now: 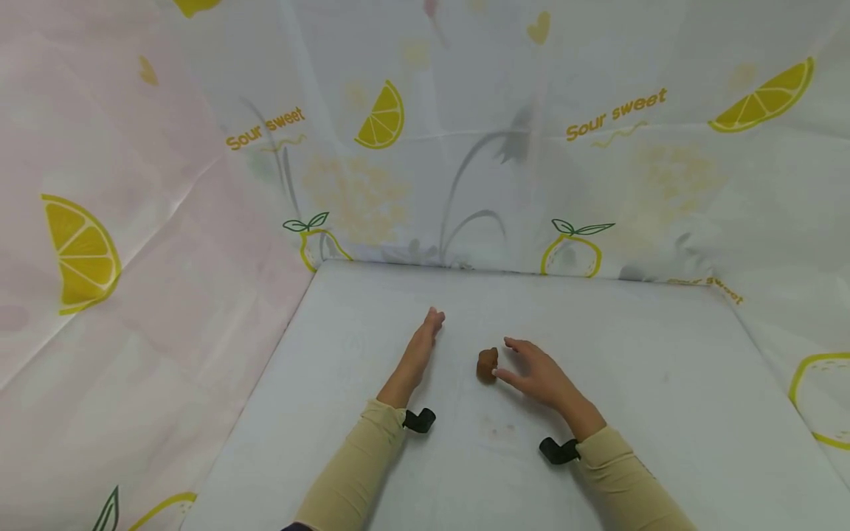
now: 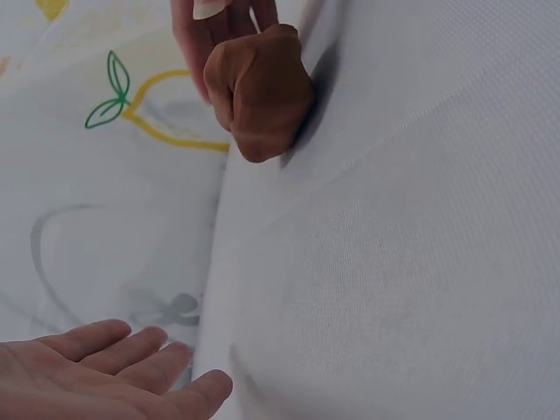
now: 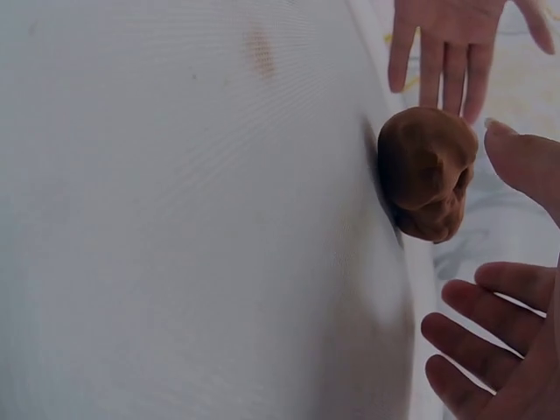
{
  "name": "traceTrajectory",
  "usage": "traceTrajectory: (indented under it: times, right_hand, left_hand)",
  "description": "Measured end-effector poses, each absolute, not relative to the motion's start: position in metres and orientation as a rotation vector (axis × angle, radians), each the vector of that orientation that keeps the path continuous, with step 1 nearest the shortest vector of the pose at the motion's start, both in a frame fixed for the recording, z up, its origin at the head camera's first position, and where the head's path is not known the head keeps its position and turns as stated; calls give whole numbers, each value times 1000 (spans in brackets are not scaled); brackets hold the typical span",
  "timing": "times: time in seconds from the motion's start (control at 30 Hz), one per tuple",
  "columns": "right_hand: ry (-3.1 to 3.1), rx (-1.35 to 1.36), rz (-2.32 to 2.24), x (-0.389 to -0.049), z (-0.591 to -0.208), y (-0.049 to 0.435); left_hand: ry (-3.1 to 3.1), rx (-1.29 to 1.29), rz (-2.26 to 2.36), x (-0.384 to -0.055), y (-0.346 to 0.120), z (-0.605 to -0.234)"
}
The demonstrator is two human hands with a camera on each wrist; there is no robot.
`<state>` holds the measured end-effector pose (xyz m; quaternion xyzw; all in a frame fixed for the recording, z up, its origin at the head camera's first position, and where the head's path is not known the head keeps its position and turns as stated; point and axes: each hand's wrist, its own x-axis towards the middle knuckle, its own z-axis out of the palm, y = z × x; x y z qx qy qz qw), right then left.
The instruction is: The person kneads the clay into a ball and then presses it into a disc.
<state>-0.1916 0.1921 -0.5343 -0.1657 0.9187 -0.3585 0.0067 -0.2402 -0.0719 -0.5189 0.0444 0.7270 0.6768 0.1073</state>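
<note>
A lumpy brown piece of what looks like modelling clay (image 1: 487, 366) sits on the white table between my two hands. In the right wrist view the clay (image 3: 427, 173) shows a rounded top with a folded, creased side. My right hand (image 1: 541, 375) is beside it on the right, thumb tip right at the lump and the other fingers spread apart and loosely bent. To the left, apart from the clay, my left hand (image 1: 420, 352) is held on edge with its fingers straight and its palm turned toward the lump. Neither hand grips anything.
The white tabletop (image 1: 372, 302) has faint brownish smudges (image 1: 498, 429) in front of the clay. Lemon-print cloth (image 1: 465, 133) hangs behind the table and along both sides. A small black wrist camera (image 1: 420, 421) is on the left wrist, another (image 1: 559, 450) on the right.
</note>
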Motion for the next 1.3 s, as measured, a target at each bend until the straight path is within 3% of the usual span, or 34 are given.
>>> traceTrajectory:
  times: [1.3]
  right_hand:
    - [2911,-710,-1109,-197,-538,171]
  left_hand:
    - [1887,185,2093,-236,-69,-512]
